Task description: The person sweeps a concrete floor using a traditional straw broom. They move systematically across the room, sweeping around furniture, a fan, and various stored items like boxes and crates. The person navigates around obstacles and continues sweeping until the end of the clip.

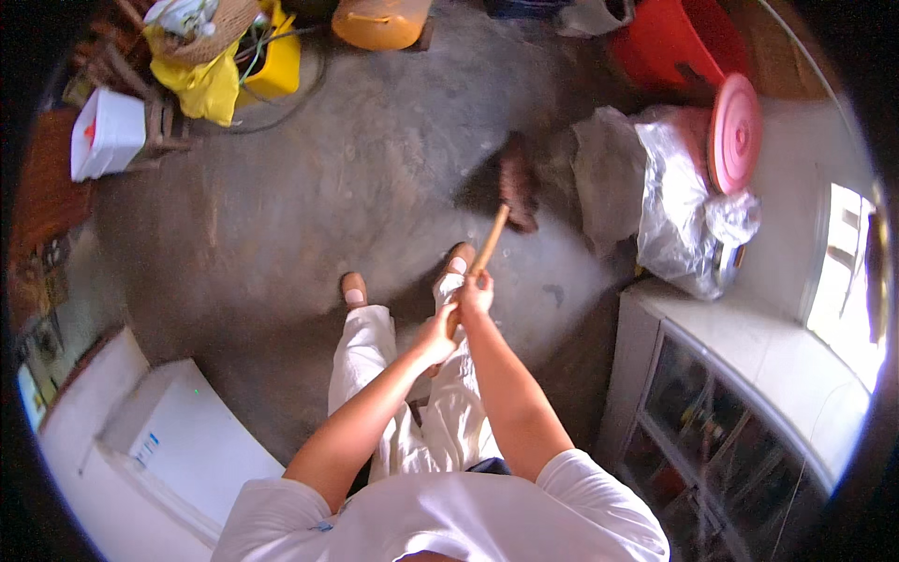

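Both of my hands grip the light wooden handle of a broom (491, 240). My right hand (476, 294) is wrapped round the handle farther out, closer to the head. Nearer my body, my left hand (438, 335) closes on the same handle. The dark reddish-brown broom head (518, 187) is on the grey concrete floor, ahead of my right foot and slightly blurred. A dark shadow lies along its left side.
At right stand a glass-fronted cabinet (641, 351), a clear plastic-wrapped bundle (670, 215), a pink round lid (735, 134) and a red tub (665, 42). Far left hold a yellow bucket (278, 66) and a white bin (117, 131). A white appliance (201, 440) is near left.
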### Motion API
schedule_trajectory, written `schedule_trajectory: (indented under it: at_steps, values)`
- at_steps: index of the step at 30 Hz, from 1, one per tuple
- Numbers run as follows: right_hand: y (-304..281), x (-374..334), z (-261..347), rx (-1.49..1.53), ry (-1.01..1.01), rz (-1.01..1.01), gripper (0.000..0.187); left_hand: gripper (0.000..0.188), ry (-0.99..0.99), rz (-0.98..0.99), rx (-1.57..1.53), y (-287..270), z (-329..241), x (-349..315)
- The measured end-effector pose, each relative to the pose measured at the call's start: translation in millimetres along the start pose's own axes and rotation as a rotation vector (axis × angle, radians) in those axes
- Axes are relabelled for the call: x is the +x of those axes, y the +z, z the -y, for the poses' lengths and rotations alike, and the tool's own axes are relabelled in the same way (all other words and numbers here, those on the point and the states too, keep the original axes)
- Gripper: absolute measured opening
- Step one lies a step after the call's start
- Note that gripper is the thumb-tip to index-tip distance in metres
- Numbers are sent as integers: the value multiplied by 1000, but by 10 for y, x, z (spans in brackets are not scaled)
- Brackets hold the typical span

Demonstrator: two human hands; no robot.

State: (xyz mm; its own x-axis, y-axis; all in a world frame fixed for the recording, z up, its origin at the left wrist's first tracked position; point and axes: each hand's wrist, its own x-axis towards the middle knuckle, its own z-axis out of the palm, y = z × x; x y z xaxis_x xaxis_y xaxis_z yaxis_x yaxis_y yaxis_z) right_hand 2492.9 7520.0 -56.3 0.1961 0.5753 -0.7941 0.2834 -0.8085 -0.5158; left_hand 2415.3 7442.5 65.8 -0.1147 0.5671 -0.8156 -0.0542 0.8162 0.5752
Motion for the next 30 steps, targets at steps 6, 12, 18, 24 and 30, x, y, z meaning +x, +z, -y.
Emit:
schedule_trajectory:
  at_steps: [6, 12, 18, 24, 30]
  values:
    - [946, -863, -1021, -129, -255, -55, 44, 71, 172, -112, 97, -719, 816, -799]
    - [821, -1723, -866, 166, 20, 78, 59, 71, -255, 22, 159, -924, 484, -1451]
    - [-610, -1617, -739, 526, 46, -99, 61, 70, 100, 236, 311, 136, 435, -1360]
    - [-2398, -305, -1054, 716, -12, -208, 69, 68, 356, 414, 296, 2007, 448, -294]
    - [-3467, 1008, -1354, 856, 41, -192, 60, 71, 63, 517, 240, 3457, 206, 470]
